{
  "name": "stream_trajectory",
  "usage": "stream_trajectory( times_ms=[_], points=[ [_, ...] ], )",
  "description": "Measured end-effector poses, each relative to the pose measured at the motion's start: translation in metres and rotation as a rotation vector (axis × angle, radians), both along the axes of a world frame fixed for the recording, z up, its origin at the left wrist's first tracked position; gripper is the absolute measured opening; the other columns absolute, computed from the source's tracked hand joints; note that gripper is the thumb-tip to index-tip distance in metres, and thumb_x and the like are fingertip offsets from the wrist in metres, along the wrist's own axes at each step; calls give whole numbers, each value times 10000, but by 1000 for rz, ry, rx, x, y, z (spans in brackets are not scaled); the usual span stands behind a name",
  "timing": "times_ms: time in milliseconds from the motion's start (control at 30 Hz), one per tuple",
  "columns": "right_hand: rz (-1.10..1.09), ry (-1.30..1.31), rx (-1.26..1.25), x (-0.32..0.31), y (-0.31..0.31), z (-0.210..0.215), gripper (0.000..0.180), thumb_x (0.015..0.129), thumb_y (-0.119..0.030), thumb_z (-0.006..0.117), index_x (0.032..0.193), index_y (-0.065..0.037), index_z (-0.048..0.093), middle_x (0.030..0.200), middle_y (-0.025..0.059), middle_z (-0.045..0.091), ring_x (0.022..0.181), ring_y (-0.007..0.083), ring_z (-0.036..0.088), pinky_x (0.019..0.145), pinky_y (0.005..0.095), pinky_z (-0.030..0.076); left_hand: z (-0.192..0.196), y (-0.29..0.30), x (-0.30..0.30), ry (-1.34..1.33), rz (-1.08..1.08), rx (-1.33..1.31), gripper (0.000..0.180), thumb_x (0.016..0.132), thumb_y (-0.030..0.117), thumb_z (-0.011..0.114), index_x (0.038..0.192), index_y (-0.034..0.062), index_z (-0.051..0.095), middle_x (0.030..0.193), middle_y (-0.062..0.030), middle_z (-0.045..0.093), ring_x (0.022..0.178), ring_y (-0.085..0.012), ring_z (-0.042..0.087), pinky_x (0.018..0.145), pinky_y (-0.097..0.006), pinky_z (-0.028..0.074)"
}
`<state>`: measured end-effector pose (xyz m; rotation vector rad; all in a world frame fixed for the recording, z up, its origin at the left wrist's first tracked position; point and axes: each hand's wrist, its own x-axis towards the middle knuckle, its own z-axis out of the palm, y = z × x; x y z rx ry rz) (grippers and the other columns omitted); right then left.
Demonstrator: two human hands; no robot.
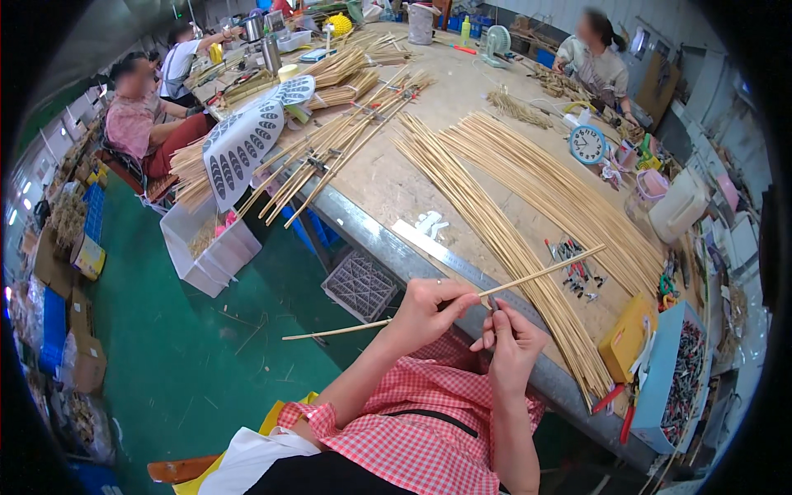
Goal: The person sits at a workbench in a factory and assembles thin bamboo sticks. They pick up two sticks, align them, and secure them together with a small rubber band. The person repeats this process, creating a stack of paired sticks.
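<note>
A thin pale bamboo stick (540, 271) lies slantwise over my lap and the table's near edge. My left hand (425, 318) is closed around it, thumb and forefinger pinching it near its middle. Close beside, my right hand (513, 342) is closed, its thumb and fingertips pinching a small dark piece (493, 304) next to the stick. I cannot make out what kind of piece this is, nor whether it touches the stick. Under the stick's far end runs a long bundle of similar sticks (487, 223). A steel ruler (445, 256) lies along the table edge.
A second stick bundle (561, 194) spreads farther right. Small clips (575, 264) lie scattered near a blue box (672, 371) full of clips, a yellow box (629, 337) and red-handled pliers (629, 412). Clamped sticks (318, 165) overhang the left edge above a white bin (206, 256). Co-workers sit around the table.
</note>
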<state>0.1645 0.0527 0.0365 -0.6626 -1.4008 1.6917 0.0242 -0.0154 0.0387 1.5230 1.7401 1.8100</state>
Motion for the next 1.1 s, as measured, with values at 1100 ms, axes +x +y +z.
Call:
stream_trajectory(
  times_ms=[1100],
  points=[
    [-600, 276, 98, 109, 83, 30, 190, 949, -187, 583, 938, -4, 632, 694, 11, 581, 557, 50, 507, 459, 185, 405, 19, -43, -71, 152, 169, -139, 174, 869, 74, 619, 1006, -19, 676, 926, -121, 705, 849, -197, 674, 755, -302, 517]
  ],
)
